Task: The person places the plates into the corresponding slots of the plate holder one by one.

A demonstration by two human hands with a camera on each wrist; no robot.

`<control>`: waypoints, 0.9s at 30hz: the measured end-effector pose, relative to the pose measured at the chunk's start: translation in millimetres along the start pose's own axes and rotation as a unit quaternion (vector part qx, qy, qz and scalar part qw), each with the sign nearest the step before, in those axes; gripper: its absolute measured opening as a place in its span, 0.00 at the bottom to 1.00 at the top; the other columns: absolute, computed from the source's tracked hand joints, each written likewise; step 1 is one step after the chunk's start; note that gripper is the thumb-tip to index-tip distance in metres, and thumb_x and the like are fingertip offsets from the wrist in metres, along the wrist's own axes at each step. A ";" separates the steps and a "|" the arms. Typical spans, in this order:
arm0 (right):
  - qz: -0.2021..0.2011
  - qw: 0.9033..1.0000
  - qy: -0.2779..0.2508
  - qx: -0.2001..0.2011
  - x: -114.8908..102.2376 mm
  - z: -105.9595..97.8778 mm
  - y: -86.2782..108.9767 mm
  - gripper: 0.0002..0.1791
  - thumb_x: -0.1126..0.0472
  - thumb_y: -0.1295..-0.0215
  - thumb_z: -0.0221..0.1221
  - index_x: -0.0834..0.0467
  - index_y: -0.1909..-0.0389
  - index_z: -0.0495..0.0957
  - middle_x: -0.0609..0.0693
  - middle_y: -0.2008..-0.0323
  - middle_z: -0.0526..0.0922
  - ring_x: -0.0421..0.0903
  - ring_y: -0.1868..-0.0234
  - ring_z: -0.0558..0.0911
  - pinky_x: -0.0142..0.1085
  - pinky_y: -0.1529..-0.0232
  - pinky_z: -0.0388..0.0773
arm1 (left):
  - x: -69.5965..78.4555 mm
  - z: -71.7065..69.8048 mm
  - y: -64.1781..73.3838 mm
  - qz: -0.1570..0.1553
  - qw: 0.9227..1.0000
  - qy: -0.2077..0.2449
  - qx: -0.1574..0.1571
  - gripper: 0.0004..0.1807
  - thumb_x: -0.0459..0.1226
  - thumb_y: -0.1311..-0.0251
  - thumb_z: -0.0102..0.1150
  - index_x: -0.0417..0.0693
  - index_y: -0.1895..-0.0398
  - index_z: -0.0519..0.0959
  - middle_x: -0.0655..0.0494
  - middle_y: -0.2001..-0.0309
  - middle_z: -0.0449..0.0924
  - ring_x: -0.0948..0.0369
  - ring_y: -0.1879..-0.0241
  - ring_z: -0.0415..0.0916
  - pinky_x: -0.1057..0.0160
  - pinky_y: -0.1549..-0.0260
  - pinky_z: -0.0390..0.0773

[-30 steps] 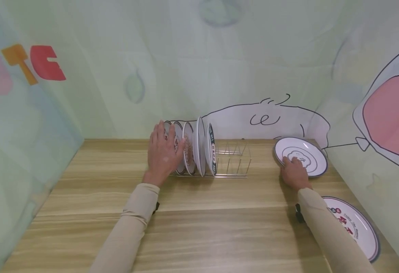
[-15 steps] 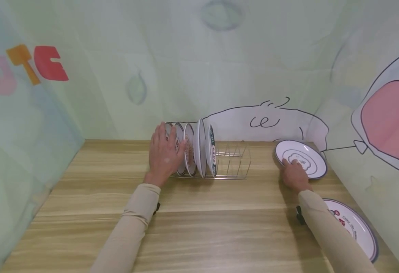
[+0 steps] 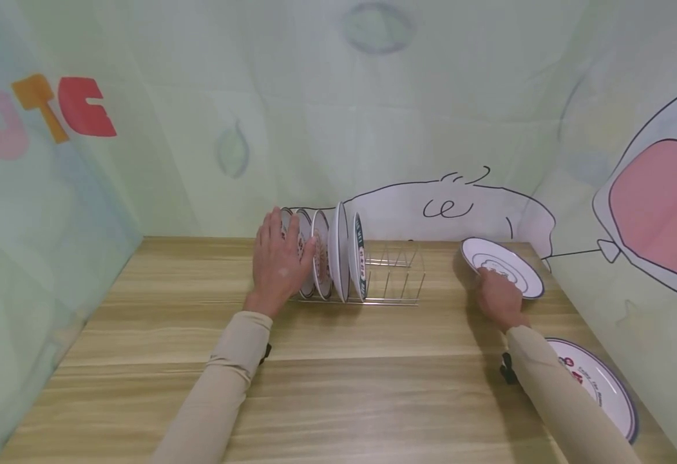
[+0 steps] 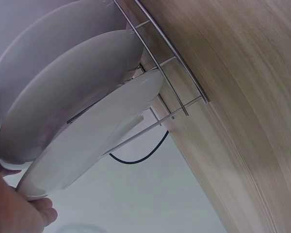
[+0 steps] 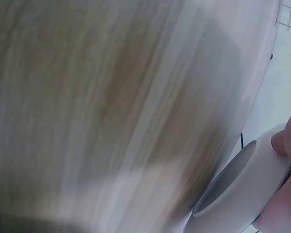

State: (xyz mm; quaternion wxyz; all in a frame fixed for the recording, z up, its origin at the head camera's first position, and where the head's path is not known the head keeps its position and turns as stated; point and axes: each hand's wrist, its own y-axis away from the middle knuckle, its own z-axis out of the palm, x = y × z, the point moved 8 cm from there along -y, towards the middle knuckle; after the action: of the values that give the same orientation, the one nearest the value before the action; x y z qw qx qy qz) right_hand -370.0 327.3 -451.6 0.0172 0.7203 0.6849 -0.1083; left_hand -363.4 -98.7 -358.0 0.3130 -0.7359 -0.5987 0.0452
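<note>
Several plates (image 3: 340, 254) stand upright in the wire rack (image 3: 396, 299). My left hand (image 3: 278, 261) grips the rims of the plates at the rack's left end; in the left wrist view its fingers (image 4: 47, 213) bend over the edge of the end plate (image 4: 94, 131). At the right, a white plate with a dark rim (image 3: 514, 267) is pinched at its near left edge by my right hand (image 3: 499, 298). That plate is tilted, its left side raised off the table. The right wrist view shows the thumb and fingers at the plate's foot ring (image 5: 250, 189).
A larger plate with red print (image 3: 605, 393) lies near the right edge, partly behind my right sleeve. Wire slots stand at the rack's right end, between the plates and my right hand. A printed cloth (image 3: 199, 180) hangs behind and at both sides of the wooden table (image 3: 338, 386).
My right hand has tipped the dark-rimmed plate up and shifted it slightly left. My left hand stays on the racked plates.
</note>
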 end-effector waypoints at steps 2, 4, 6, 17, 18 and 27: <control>0.012 1.000 -0.004 0.006 1.1 -3.4 0.2 0.16 0.60 0.26 0.42 0.65 0.53 0.74 0.73 0.60 0.81 0.73 0.59 0.81 0.63 0.67 0.80 | -0.1 0.1 -0.1 0.001 1.000 0.000 0.000 0.35 0.54 0.27 0.41 0.39 0.27 0.62 0.30 0.24 0.51 0.37 0.24 0.50 0.41 0.25 0.54; 0.018 1.000 -0.008 0.009 2.0 -6.1 0.3 0.16 0.59 0.25 0.41 0.65 0.54 0.74 0.74 0.62 0.81 0.73 0.61 0.82 0.62 0.68 0.80 | -0.1 0.1 -0.4 0.001 1.000 -0.001 0.000 0.35 0.54 0.27 0.41 0.39 0.27 0.63 0.30 0.24 0.51 0.37 0.24 0.51 0.42 0.25 0.54; 0.020 1.000 -0.011 0.016 3.1 -8.8 0.8 0.16 0.59 0.24 0.41 0.65 0.54 0.74 0.74 0.63 0.82 0.72 0.62 0.82 0.61 0.69 0.80 | -0.2 -0.1 -0.5 0.001 1.000 0.000 0.002 0.34 0.54 0.27 0.41 0.39 0.28 0.63 0.30 0.25 0.52 0.37 0.24 0.50 0.42 0.25 0.54; 0.037 0.997 -0.059 0.035 -0.2 -18.0 13.6 0.13 0.58 0.23 0.43 0.63 0.52 0.71 0.75 0.60 0.81 0.70 0.65 0.81 0.57 0.73 0.77 | 0.9 -0.7 0.2 0.007 1.000 0.003 0.012 0.34 0.53 0.27 0.42 0.38 0.28 0.64 0.29 0.25 0.53 0.36 0.25 0.52 0.42 0.25 0.54; 0.035 0.997 -0.064 0.039 -2.0 -19.0 15.1 0.13 0.58 0.24 0.43 0.63 0.52 0.71 0.75 0.61 0.81 0.70 0.66 0.81 0.56 0.74 0.76 | 0.8 -0.6 0.2 0.007 1.000 0.004 0.012 0.34 0.53 0.27 0.41 0.38 0.28 0.64 0.29 0.25 0.53 0.36 0.25 0.52 0.42 0.25 0.54; 0.004 0.986 -0.102 0.131 -24.8 -38.7 28.1 0.13 0.61 0.25 0.47 0.66 0.53 0.73 0.72 0.66 0.81 0.70 0.69 0.80 0.60 0.71 0.75 | 0.3 0.1 -0.2 0.008 1.000 0.002 0.012 0.35 0.54 0.27 0.41 0.37 0.28 0.63 0.29 0.25 0.53 0.35 0.25 0.52 0.40 0.26 0.54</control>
State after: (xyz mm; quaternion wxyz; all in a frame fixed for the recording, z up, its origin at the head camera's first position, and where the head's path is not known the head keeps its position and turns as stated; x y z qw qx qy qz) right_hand -338.0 307.9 -412.8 -0.0069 0.7043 0.6565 -0.2700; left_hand -363.6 -98.4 -357.9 0.3225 -0.7368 -0.5919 0.0534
